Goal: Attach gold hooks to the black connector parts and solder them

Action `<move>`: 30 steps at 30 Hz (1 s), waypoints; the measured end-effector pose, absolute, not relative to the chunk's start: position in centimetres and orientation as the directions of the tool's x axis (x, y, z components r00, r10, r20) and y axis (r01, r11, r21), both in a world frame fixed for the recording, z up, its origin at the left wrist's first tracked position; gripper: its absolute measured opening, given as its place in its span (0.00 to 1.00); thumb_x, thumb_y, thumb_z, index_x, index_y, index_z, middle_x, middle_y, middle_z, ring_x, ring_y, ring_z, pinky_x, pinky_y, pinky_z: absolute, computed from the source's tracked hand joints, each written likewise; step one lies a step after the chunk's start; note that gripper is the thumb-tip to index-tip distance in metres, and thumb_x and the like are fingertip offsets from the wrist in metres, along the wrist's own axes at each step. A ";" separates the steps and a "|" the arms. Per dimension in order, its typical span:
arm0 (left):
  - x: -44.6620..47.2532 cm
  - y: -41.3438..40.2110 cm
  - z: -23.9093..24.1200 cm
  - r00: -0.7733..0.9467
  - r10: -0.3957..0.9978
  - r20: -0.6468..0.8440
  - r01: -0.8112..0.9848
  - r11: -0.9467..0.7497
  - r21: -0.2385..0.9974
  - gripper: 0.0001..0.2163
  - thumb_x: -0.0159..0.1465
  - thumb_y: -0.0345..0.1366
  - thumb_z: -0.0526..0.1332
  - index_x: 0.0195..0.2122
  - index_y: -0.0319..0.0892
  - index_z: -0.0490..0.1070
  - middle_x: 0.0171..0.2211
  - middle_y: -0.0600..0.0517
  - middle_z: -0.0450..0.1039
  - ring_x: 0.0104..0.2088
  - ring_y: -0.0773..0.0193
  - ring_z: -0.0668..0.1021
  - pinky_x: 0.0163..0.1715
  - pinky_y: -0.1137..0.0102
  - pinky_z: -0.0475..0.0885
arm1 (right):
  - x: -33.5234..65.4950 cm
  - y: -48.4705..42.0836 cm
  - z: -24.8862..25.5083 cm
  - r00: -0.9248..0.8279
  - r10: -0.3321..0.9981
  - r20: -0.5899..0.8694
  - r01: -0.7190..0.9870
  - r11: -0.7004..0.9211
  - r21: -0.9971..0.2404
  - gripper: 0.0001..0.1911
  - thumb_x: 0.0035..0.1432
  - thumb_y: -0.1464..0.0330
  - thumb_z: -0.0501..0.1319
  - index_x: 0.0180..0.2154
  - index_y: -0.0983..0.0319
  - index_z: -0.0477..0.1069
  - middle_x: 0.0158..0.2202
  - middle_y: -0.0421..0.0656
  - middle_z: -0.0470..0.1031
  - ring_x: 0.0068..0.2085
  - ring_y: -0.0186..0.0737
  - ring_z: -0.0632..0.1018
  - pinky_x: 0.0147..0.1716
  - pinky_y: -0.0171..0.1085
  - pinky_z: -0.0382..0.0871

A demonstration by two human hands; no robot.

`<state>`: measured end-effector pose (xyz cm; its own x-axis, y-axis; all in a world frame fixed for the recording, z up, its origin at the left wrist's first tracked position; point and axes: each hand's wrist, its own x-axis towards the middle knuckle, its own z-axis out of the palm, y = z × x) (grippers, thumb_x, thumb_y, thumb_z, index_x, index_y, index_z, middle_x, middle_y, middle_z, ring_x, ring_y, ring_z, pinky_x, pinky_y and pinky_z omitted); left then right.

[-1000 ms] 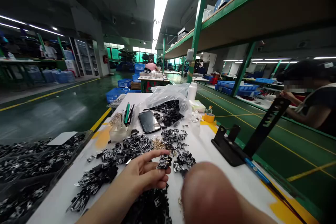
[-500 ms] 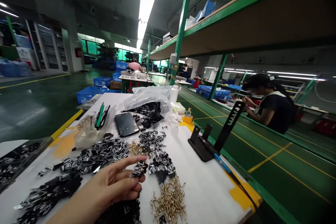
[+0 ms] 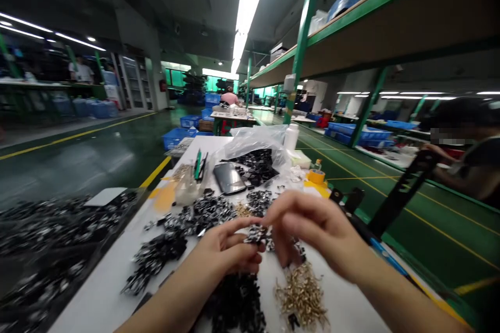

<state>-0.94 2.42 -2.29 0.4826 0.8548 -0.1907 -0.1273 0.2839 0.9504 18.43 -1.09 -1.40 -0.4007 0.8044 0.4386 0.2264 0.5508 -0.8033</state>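
Left hand [image 3: 224,252] and right hand [image 3: 314,234], both bare, meet above a white work table [image 3: 94,296]. The left thumb and fingers close in a firm pinch on a small black-and-silver metal part [image 3: 257,234], holding it up clear of the surrounding heaps, apparently so that it is exposed to the other hand. The right hand is partly open and holds nothing that can be seen. Its slightly blurred fingers curve down toward the part from the right, and their tips are just beside it, though any contact cannot be told. Directly below the fingers lies a heap of black metal parts [image 3: 234,304]. Below and to the right of the right fingers is a pile of brass-coloured pins [image 3: 300,294]. To the left of the left fingers are black-and-silver clips [image 3: 154,255], and more lie ahead of them [image 3: 199,213]. These separate heaps seem to keep similar pieces together within easy reach. Further left, past the table edge, a clear tray [image 3: 39,250] is filled with more parts. Well ahead of the fingers lie a smartphone [image 3: 229,178] and a clear plastic bag [image 3: 253,140] of black parts. To the far right, a co-worker's hand [image 3: 433,150] works at another bench.
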 end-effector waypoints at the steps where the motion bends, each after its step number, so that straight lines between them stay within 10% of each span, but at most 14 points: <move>1: -0.9 2.2 -2.1 0.469 0.861 -0.196 -0.139 0.291 0.946 0.21 0.53 0.32 0.67 0.48 0.40 0.71 0.27 0.53 0.75 0.32 0.63 0.77 0.36 0.69 0.73 | 18.4 0.3 -1.1 -0.315 0.794 0.520 0.324 0.605 -0.727 0.09 0.65 0.66 0.53 0.38 0.58 0.71 0.26 0.37 0.70 0.26 0.31 0.72 0.24 0.31 0.66; 14: -0.6 0.8 -2.0 0.378 0.926 -0.020 0.142 -0.037 0.989 0.19 0.59 0.30 0.60 0.52 0.45 0.68 0.32 0.53 0.72 0.34 0.63 0.74 0.35 0.70 0.70 | 18.8 0.3 -4.5 -0.571 0.557 0.604 0.523 0.813 -0.255 0.18 0.59 0.79 0.53 0.50 0.59 0.61 0.34 0.44 0.66 0.31 0.36 0.74 0.28 0.34 0.72; 30: -0.8 1.2 -1.1 0.504 0.830 -0.238 -0.124 0.342 0.931 0.18 0.55 0.28 0.66 0.47 0.45 0.72 0.34 0.54 0.76 0.34 0.67 0.77 0.39 0.73 0.71 | 18.3 0.1 -2.9 -0.436 0.734 0.521 0.406 0.677 -0.614 0.10 0.61 0.76 0.54 0.42 0.57 0.65 0.32 0.40 0.71 0.31 0.33 0.74 0.28 0.33 0.68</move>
